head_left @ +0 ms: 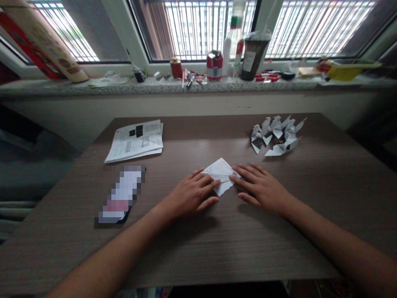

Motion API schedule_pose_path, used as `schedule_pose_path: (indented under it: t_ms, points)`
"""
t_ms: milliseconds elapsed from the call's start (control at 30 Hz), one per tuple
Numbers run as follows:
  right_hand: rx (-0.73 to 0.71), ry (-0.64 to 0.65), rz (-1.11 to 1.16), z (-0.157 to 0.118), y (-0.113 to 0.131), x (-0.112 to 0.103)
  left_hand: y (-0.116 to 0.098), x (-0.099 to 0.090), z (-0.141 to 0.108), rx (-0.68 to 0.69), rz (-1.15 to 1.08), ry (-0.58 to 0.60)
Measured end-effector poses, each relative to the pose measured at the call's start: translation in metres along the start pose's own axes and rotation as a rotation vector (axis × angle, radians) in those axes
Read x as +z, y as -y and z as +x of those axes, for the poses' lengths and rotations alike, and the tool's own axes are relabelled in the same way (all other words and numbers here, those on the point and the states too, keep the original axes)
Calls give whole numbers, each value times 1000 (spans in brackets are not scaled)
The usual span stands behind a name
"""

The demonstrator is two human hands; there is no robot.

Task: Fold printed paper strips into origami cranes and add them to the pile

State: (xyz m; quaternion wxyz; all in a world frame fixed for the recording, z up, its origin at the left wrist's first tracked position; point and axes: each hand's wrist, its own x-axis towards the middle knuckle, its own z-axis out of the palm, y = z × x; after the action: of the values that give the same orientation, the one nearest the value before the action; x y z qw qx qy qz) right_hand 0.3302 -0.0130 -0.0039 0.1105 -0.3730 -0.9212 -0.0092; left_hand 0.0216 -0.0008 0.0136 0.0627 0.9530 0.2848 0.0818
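Observation:
A small folded sheet of printed paper lies flat on the brown desk, one corner pointing away from me and its near edge uneven. My left hand rests over its left side, fingers stretched out and pressing on it. On the right corner lie the fingertips of my right hand, spread and flat. Parts of the paper's sides are hidden under the fingers. Farther back on the right sits a group of folded paper pieces, standing in a rough ring.
Printed sheets are stacked at the desk's back left, with a blurred-out phone nearer me. Along the windowsill stand a red can, a dark drink cup, red-handled tools and a yellow container.

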Motion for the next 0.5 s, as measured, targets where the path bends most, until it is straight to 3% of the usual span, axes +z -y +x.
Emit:
schedule_pose_path:
  t_ms: [333,500]
  points:
    - [121,-17,5,2,-7,10,-6,2,-1,17,-80,68]
    - [152,-128,182,7,-8,6,-19,6,0,-38,-40,53]
